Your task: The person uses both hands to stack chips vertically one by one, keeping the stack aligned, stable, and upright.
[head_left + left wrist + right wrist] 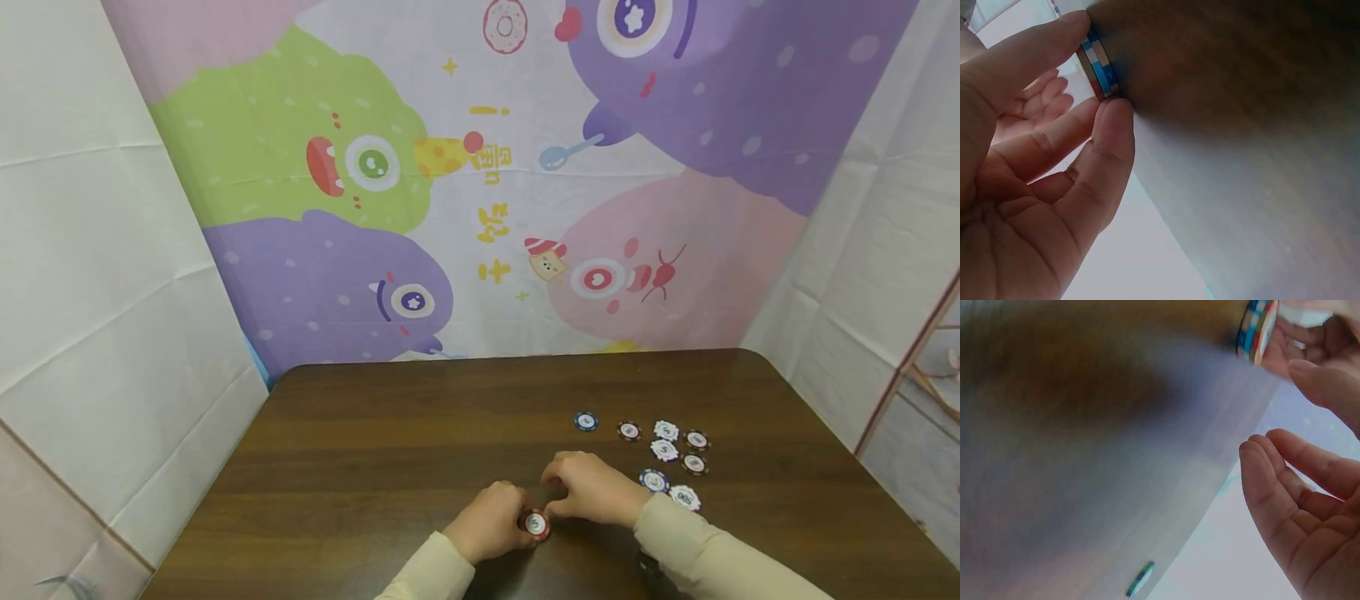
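Observation:
A short stack of poker chips [536,523] stands on the brown table, a red one on top and blue-and-white ones below. My left hand [489,521] holds that stack by its edges, thumb on one side and fingers on the other, as the left wrist view shows at the chips' striped rims [1099,65]. Just right of it is my right hand [596,490], its thumb tip close to the stack. In the right wrist view, thumb and fingers [1260,469] of that hand stand apart, with nothing between them.
Loose chips lie to the right: a blue chip [586,421], a dark brown chip [629,431], several white and dark ones, a blue-and-white chip [654,481] and a white chip marked 500 [685,497] near the right sleeve [705,542]. A cartoon-print cloth [487,317] hangs behind the table [360,450].

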The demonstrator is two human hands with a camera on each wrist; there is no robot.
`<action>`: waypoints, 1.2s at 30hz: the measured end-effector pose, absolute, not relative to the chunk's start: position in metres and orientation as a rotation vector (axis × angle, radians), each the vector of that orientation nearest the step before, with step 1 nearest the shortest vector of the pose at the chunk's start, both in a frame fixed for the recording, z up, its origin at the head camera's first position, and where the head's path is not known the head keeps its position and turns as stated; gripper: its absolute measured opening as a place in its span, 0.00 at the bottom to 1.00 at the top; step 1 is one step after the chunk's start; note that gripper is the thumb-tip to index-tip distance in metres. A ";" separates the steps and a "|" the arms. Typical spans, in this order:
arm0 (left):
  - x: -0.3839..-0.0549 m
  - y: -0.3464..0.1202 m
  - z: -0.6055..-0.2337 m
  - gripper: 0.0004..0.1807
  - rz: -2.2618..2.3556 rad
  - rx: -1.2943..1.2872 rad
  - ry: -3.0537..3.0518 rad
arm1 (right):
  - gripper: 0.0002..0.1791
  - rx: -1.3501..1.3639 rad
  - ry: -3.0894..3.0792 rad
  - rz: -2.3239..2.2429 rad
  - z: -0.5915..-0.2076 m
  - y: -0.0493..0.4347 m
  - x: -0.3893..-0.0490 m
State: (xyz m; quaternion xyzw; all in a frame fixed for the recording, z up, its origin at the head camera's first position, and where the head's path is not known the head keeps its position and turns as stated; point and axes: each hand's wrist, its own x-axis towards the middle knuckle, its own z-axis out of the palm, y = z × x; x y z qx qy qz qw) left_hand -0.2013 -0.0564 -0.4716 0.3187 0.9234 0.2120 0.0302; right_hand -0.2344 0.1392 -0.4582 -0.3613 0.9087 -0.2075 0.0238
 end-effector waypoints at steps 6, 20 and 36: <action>-0.201 -0.057 -0.471 0.14 0.594 0.960 2.876 | 0.18 -1.063 2.917 -0.660 -0.449 0.151 -0.248; -0.202 -0.055 -0.470 0.11 0.581 0.953 2.855 | 0.25 -0.760 3.091 -0.664 -0.437 0.177 -0.293; -0.202 -0.055 -0.470 0.12 0.520 0.984 2.899 | 0.13 -0.522 3.005 -0.627 -0.457 0.193 -0.326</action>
